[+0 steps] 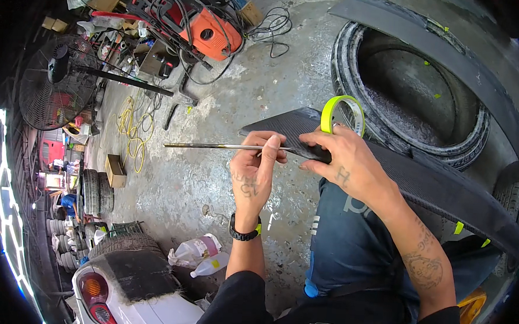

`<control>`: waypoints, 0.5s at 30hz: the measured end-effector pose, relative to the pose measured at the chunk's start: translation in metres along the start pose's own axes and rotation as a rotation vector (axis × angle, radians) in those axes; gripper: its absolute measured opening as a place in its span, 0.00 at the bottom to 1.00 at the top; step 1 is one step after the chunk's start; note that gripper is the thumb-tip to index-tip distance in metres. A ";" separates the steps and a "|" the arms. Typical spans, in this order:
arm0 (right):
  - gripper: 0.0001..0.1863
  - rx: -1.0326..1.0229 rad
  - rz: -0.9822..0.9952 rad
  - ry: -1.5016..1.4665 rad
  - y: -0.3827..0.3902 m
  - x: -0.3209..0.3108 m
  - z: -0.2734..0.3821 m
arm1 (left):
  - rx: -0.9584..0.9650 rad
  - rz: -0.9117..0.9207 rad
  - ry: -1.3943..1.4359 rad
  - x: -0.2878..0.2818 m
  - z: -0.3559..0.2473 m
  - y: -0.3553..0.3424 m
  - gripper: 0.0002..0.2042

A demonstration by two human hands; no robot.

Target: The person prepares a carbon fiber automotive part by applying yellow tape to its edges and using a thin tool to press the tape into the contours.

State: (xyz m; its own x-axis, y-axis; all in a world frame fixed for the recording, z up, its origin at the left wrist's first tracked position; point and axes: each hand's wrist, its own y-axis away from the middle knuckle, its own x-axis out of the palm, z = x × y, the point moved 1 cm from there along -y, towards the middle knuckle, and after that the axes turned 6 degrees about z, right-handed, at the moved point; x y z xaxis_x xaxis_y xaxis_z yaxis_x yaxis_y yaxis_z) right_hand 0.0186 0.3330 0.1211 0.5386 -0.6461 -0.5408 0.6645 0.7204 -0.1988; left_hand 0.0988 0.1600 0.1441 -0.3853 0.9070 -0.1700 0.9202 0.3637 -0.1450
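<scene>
My left hand [258, 162] is closed round a thin metal rod [204, 145], dark toward its left end, with the thumb laid along it. The rod's right end meets the edge of a long black carbon-fibre panel [446, 192], which slants across my knees. Fingers and thumb of my right hand [350, 161] grip that panel near its pointed left end. A roll of neon yellow tape [328, 114] hangs on a finger of the right hand, standing above the knuckles. The exact contact between rod and panel is partly hidden by the fingers.
Beyond the panel lies a tire [349, 67] with another long dark panel [407, 26] across it. An orange pressure washer [213, 33], a standing fan [59, 72] and a yellow hose [133, 129] are further off. A white car bumper [140, 314] and plastic bottles [210, 265] sit lower left.
</scene>
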 end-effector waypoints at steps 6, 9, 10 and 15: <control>0.24 -0.010 0.052 -0.006 0.000 -0.002 0.002 | -0.012 0.102 -0.132 -0.006 -0.004 -0.001 0.10; 0.24 -0.001 0.063 -0.007 -0.001 -0.001 0.001 | 0.022 0.123 -0.169 -0.007 -0.003 -0.002 0.10; 0.24 -0.001 0.062 -0.007 -0.001 -0.001 0.001 | 0.019 0.126 -0.161 -0.007 -0.003 -0.003 0.10; 0.23 -0.026 0.044 -0.003 -0.001 0.000 0.000 | 0.032 0.172 -0.193 -0.010 -0.006 -0.007 0.10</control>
State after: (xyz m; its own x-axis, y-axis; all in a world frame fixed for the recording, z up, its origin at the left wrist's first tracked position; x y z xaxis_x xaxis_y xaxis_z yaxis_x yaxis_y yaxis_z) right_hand 0.0181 0.3327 0.1219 0.5689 -0.6142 -0.5469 0.6266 0.7544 -0.1956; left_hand 0.0965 0.1495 0.1528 -0.2325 0.8965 -0.3771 0.9718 0.1981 -0.1283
